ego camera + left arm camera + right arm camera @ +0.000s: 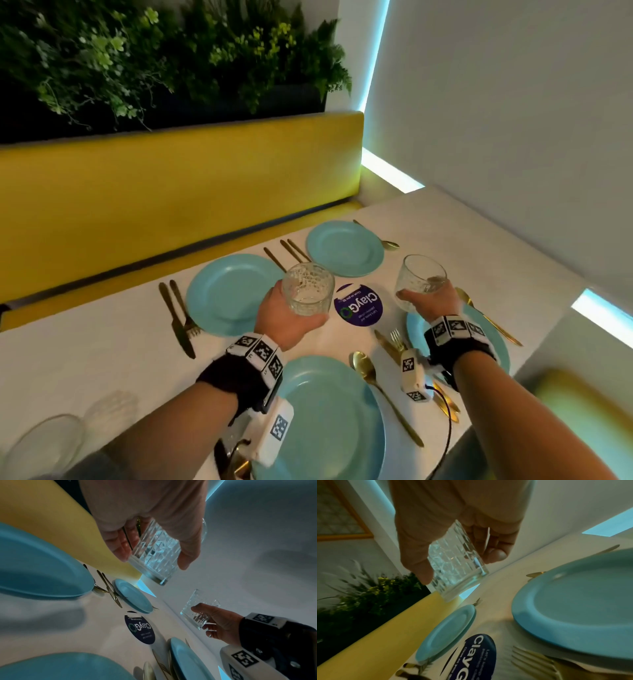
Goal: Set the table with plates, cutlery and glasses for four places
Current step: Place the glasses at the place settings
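Note:
My left hand [297, 310] grips a cut-glass tumbler [308, 287] above the white table [85, 359], between the two far blue plates [233, 294] [344, 248]. The left wrist view shows thumb and fingers wrapped round this tumbler [154, 553], held off the table. My right hand [423, 292] holds a second tumbler [423, 274], tilted, in the air over the far edge of the near right plate [496, 346]. A fourth plate [329, 418] lies under my left wrist. Gold cutlery [178, 315] lies beside every plate.
A round dark sticker [358, 305] marks the table's middle. Two more glasses [44, 445] stand blurred at the near left corner. A yellow bench [171, 192] runs along the far side under plants, and a white wall [513, 137] closes the right side.

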`<state>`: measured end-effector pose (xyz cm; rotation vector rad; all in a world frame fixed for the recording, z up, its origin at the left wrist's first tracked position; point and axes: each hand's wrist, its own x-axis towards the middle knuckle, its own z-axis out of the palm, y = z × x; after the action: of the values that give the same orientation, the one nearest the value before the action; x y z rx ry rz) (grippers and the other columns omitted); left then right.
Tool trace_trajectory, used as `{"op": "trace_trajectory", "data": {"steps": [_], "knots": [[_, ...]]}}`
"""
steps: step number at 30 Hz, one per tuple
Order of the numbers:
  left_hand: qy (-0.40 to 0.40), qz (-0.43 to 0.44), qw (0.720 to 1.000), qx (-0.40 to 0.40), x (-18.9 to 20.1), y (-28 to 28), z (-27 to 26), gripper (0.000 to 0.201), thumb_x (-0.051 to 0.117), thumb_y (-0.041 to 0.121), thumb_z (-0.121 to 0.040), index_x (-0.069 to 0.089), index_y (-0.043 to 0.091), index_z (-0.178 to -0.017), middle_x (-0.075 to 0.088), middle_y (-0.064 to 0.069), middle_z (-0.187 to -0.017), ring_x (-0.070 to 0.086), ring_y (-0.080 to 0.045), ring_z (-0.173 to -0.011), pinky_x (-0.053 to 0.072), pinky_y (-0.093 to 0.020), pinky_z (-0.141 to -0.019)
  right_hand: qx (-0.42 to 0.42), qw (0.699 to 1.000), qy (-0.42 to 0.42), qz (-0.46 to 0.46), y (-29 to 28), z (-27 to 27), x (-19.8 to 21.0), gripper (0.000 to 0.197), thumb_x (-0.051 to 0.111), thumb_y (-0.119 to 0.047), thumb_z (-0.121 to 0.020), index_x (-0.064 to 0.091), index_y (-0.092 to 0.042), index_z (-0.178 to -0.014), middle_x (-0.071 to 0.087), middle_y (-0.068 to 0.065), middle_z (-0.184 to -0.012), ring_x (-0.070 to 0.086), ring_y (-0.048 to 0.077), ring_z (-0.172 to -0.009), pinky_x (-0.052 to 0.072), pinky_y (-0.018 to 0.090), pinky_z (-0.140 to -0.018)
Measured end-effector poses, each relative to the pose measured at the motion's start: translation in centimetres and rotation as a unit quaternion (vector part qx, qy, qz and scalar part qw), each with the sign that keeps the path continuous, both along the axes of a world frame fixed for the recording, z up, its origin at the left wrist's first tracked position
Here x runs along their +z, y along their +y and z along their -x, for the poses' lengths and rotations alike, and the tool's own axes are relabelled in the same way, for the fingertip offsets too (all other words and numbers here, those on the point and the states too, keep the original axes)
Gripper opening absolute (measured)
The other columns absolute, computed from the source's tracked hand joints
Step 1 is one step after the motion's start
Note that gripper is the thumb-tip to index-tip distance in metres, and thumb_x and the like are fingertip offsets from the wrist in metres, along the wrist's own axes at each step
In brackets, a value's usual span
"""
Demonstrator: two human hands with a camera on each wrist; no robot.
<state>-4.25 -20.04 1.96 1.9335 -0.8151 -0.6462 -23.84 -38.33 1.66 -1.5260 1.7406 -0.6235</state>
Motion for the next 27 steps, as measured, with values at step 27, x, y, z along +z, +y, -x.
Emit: {"op": "trace_trajectory", "data": {"steps": [27], "knots": [[-0.009, -0.068, 0.997, 0.025, -5.8, -10.9, -0.8, 0.087, 0.088, 0.027, -0.057, 0.046, 0.015, -0.132, 0.057, -0.003, -0.127, 0.053, -0.020, -0.118, 0.044, -0.027, -0.098, -0.082, 0.992, 0.013, -0.098, -12.9, -1.9, -8.2, 0.083, 0.083, -0.031, -0.067, 0.039, -0.014, -0.134, 0.052, 0.016, -0.131, 0.051, 0.035, -0.120, 0.045, 0.041, -0.095]]}}
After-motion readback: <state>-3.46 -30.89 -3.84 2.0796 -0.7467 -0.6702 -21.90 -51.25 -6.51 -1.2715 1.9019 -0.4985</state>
